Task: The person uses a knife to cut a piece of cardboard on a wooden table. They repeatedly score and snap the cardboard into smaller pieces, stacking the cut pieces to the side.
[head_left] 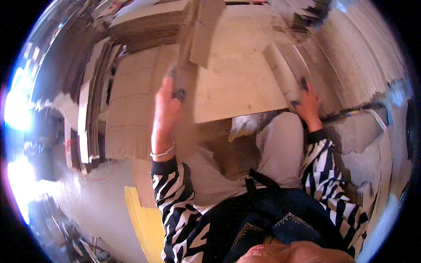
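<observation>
My left hand is closed on the edge of a long brown cardboard piece, which is blurred and stands at the left side of a pale wooden board. Black covers sit on some of my fingertips, on both hands. To the right of the board, my right hand has its thumb and a finger about the near end of a folded cardboard strip. That strip leans at the board's right edge; my lower fingers there are hidden.
Flat cardboard is stacked at the far left, and a large sheet lies left of the board. More cardboard stands at the right. A yellow sheet is on the floor near my left arm. My knees are under the board's near edge.
</observation>
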A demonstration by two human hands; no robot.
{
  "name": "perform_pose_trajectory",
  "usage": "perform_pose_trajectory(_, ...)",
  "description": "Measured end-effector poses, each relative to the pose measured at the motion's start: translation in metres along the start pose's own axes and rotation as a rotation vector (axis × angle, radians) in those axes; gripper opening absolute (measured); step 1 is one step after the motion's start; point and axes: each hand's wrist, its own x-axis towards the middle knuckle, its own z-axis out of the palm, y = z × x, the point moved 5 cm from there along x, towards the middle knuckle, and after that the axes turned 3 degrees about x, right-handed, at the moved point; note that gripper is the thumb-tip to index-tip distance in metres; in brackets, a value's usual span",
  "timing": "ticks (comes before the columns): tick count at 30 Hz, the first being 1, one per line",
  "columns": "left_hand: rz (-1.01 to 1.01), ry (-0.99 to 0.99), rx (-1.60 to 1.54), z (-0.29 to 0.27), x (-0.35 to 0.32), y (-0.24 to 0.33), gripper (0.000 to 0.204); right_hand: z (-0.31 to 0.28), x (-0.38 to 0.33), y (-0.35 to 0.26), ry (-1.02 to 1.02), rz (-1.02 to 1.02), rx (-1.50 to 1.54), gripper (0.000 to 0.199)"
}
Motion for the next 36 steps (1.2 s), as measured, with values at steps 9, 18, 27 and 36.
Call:
perform_pose_trajectory(9,-0.127,0.325,1.358,-0.263,0.029,-0.052,0.063,0.05,0.008,0.068,0.071,0.217,0.466,0.03)
perform_pose_trajectory(18,-0.624,-0.237,1.473,-0.281,0.035,-0.227,0.072,-0.01,-0.015,0.08,0.306,0.224,0.751,0.036)
perform_pose_trajectory(27,-0.344,-0.263,1.169,-0.112,0.062,-0.148,0.047,0.014,0.067,-0.105,-0.056,-0.205,0.419,0.044)
perform_pose_trajectory(36,-0.23,0.02,1.22,0.016,0.054,-0.165,0.034,0.06,0.065,-0.16,-0.133,-0.352,0.324,0.028)
